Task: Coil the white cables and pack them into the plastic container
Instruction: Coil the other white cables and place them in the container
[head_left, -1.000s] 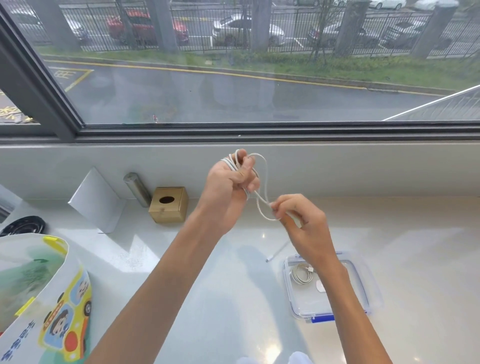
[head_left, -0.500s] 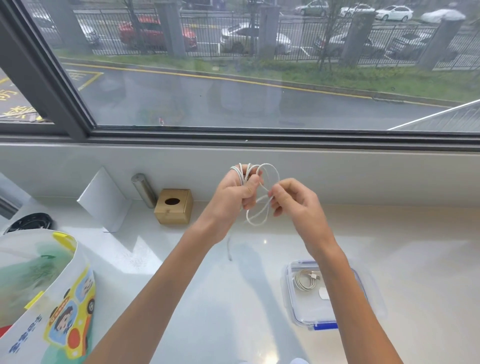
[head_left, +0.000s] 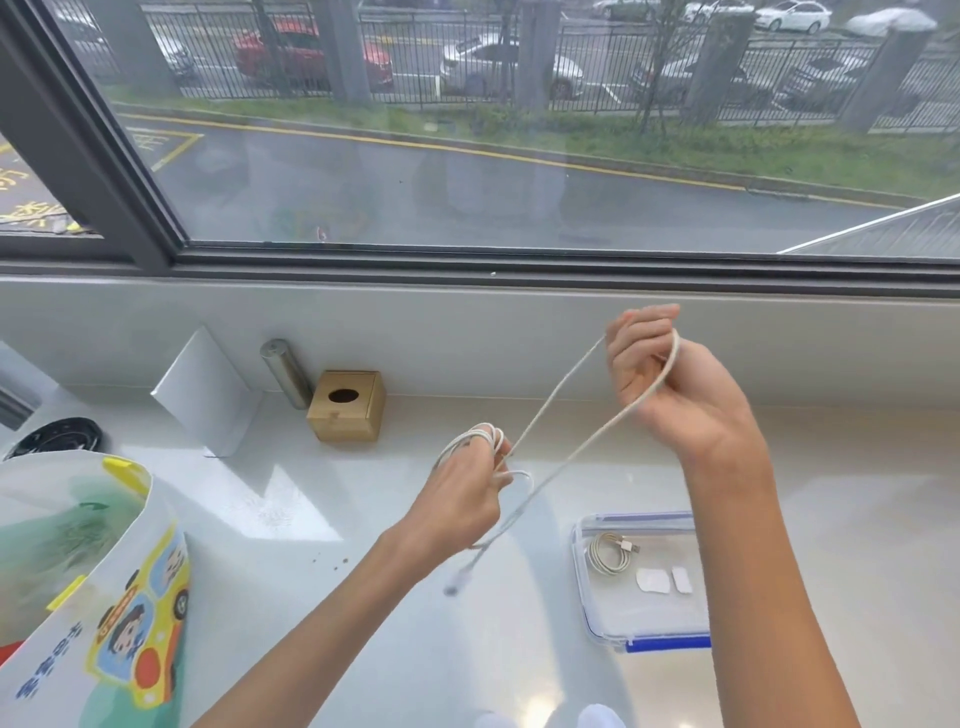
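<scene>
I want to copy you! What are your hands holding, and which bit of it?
One white cable. The left hand holds its wound loops; the right hand holds a long loop stretched from them.

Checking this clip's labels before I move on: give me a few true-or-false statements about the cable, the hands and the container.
1. The left hand grips loops of the white cable. True.
2. The plastic container is empty. False: a coiled cable lies inside.
3. The right hand holds the white cable higher than the left hand. True.
4. The wooden box sits inside the plastic container. False: it stands apart, further back.
</scene>
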